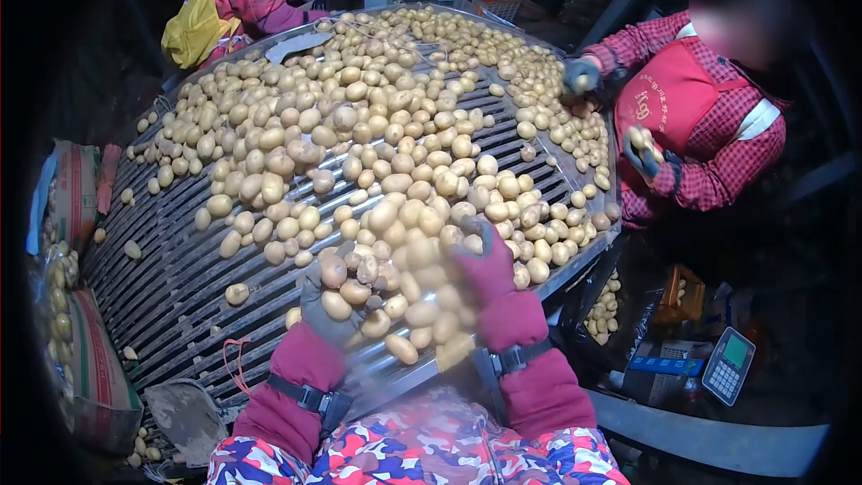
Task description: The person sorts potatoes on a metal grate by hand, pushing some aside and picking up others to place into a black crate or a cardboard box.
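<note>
My left hand [325, 305], in a grey glove, is cupped around several potatoes [355, 291], some with dark blemishes, at the near edge of the slatted table [171, 278]. In a dark glove and maroon sleeve, my right hand [483, 241] reaches over the pile with its fingers curled against a potato [472, 243]. Part of that grip is hidden by the glove. Between my hands lie loose pale potatoes [420, 313], partly hazy from blur. The large potato heap [296, 139] spreads beyond them across the slats.
A co-worker in a red apron [660, 94] holds potatoes at the right edge. Another person in a yellow garment [202, 13] bends at the far left. Printed sacks [99, 355] stand at left. A scale display [729, 365] and an orange crate [680, 295] are at lower right.
</note>
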The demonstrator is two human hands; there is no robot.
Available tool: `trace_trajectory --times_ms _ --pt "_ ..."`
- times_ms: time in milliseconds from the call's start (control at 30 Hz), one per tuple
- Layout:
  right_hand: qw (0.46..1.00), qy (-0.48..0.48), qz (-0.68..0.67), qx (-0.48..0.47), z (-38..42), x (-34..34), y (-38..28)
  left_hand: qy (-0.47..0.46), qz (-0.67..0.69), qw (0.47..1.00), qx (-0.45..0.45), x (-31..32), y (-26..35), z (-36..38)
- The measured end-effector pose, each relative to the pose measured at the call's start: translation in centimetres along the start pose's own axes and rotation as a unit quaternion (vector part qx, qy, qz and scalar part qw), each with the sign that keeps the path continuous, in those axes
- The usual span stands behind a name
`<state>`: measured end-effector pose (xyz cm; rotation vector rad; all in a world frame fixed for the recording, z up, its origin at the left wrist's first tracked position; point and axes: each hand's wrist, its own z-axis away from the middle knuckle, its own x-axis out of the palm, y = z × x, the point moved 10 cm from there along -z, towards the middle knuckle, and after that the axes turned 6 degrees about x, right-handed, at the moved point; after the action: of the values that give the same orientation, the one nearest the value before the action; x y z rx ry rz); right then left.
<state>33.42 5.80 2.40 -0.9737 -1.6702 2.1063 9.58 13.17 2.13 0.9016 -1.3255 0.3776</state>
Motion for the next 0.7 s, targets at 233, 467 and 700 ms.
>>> trace_trajectory --times_ms 233,467,700 --pt "0.955 0.081 0.156 -0.24 8.9 -5.6 -8.7 -0.015 -0.05 0.998 -0.032 1.8 -1.5 -0.3" --pt "0.884 0.212 0.232 -0.345 15.7 -12.1 -9.5 -0.115 -0.272 0.95 -0.099 11.6 -9.7 1.4" --pt "0.962 0.195 -0.028 -0.19 18.1 -17.6 -6.8 -0.076 -0.137 0.957 -0.245 11.3 -18.7 3.7"
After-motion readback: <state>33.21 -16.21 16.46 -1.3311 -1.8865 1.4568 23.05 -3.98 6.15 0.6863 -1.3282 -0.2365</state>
